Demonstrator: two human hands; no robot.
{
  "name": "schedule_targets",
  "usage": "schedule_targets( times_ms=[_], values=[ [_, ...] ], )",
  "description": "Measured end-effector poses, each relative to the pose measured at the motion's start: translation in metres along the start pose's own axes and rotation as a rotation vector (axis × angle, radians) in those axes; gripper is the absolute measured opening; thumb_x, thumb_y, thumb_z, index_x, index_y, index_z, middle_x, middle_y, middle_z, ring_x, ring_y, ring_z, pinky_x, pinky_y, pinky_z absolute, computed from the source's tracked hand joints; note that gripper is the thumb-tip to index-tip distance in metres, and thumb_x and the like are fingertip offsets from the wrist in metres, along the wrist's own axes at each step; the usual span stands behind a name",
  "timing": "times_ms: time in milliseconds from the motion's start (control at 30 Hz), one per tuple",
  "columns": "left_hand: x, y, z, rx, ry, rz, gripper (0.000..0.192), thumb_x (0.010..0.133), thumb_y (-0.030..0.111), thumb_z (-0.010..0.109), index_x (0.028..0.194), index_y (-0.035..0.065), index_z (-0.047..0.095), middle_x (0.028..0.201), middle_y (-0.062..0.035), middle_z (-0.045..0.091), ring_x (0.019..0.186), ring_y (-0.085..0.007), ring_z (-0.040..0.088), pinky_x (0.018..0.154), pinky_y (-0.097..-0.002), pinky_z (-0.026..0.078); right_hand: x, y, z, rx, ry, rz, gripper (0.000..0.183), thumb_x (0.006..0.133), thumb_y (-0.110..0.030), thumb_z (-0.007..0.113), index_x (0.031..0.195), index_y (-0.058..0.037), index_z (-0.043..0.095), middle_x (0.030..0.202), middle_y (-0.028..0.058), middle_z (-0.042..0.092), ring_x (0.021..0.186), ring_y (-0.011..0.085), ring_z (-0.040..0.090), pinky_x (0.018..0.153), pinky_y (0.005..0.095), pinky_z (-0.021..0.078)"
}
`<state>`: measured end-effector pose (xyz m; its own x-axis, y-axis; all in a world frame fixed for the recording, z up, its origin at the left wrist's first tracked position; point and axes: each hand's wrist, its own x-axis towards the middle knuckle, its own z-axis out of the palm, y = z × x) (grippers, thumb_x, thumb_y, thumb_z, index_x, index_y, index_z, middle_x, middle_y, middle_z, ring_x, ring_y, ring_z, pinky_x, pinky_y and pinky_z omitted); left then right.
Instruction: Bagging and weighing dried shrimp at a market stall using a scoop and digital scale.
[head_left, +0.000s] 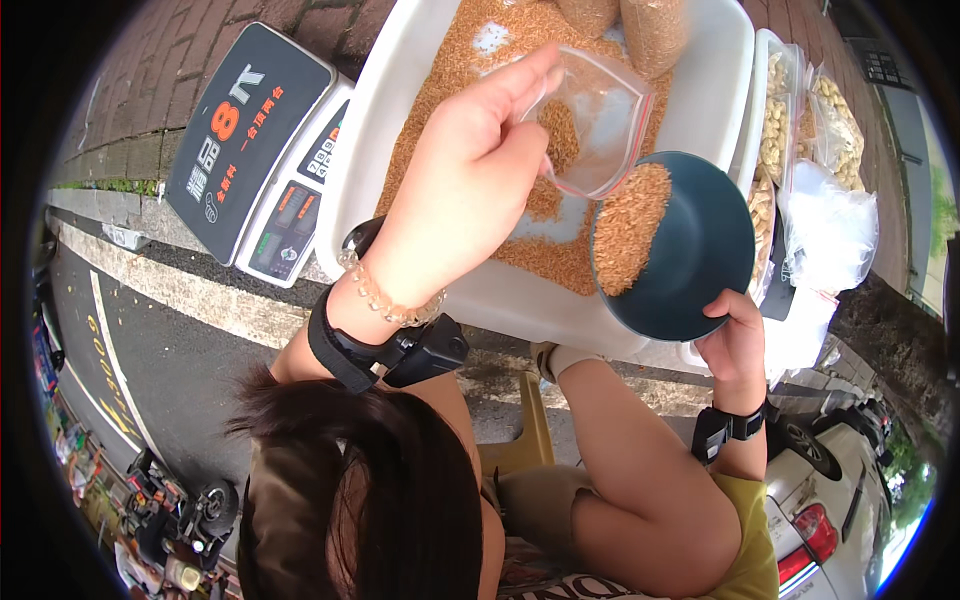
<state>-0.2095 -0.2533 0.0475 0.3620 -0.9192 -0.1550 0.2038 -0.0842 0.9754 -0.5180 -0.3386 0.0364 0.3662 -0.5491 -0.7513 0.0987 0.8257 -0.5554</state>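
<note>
A clear zip-seal plastic bag (600, 127) with a red line along its mouth is pinched at one side by my left hand (480, 157). Its mouth gapes towards a dark blue-green bowl (705, 232), which my right hand (735, 334) grips by the near rim. Small orange-brown grains (634, 232) lie heaped on the bowl's left side, close under the bag's lip. Whether the grains seen through the bag are inside it or behind it, I cannot tell. Both hands are over a white plastic tub (697, 97) holding more loose grains (420, 142).
Filled bags (652, 34) stand at the tub's far end. Left of it is a digital scale (247, 142) with a dark platform. Bagged peanuts (836, 127) and empty plastic bags (829, 225) sit at right. A yellow stool (525, 435) and a parked white car (832, 487) are below.
</note>
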Motion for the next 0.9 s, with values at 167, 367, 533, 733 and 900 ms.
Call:
schedule_targets(
  times_ms=[167, 367, 533, 733, 900],
  values=[
    [-0.002, -0.032, 0.001, 0.41, -0.023, 0.135, 0.057, 0.083, 0.003, 0.049, 0.139, -0.0058, 0.041, 0.094, -0.027, 0.063, 0.084, -0.034, 0.065, 0.077, -0.0387, 0.05, -0.009, -0.034, 0.015, 0.007, -0.048, -0.14, 0.051, 0.075, 0.005, 0.043, 0.126, 0.0081, 0.048, 0.123, 0.017, 0.059, 0.111, 0.0305, 0.061, 0.096, 0.0405, 0.0515],
    [-0.002, -0.027, 0.009, 0.8, -0.01, 0.248, 0.057, 0.08, 0.005, 0.054, 0.135, -0.0064, 0.043, 0.11, -0.025, 0.061, 0.099, -0.0375, 0.06, 0.083, -0.0443, 0.05, 0.006, -0.047, 0.058, -0.259, 0.043, -0.478, 0.053, 0.076, 0.011, 0.042, 0.129, 0.005, 0.046, 0.121, 0.0143, 0.058, 0.111, 0.0279, 0.06, 0.096, 0.0398, 0.0504],
    [-0.006, -0.035, 0.01, 0.837, 0.013, 0.283, 0.059, 0.079, 0.002, 0.053, 0.136, -0.0051, 0.041, 0.139, -0.0226, 0.044, 0.099, -0.0371, 0.06, 0.085, -0.0422, 0.05, 0.025, -0.049, 0.093, -0.609, 0.068, -0.764, 0.08, 0.069, 0.013, 0.035, 0.147, -0.003, 0.033, 0.143, 0.0103, 0.041, 0.128, 0.0187, 0.043, 0.103, 0.0262, 0.0368],
    [-0.005, -0.04, 0.004, 0.687, 0.029, 0.233, 0.062, 0.079, -0.002, 0.051, 0.14, -0.0021, 0.039, 0.147, -0.0185, 0.038, 0.078, -0.0288, 0.064, 0.075, -0.0358, 0.051, 0.037, -0.042, 0.108, -0.927, -0.02, -1.034, 0.082, 0.066, 0.014, 0.032, 0.146, -0.0036, 0.034, 0.148, 0.0118, 0.036, 0.135, 0.0215, 0.037, 0.112, 0.0316, 0.0254],
    [-0.002, -0.042, 0.001, 0.589, 0.033, 0.205, 0.064, 0.08, -0.003, 0.052, 0.142, -0.0009, 0.038, 0.149, -0.0163, 0.037, 0.07, -0.0188, 0.061, 0.071, -0.0304, 0.05, 0.036, -0.034, 0.116, -1.163, -0.01, -1.197, 0.082, 0.067, 0.017, 0.031, 0.147, -0.0028, 0.032, 0.152, 0.0137, 0.032, 0.142, 0.026, 0.028, 0.116, 0.0367, 0.0204]
  ],
)
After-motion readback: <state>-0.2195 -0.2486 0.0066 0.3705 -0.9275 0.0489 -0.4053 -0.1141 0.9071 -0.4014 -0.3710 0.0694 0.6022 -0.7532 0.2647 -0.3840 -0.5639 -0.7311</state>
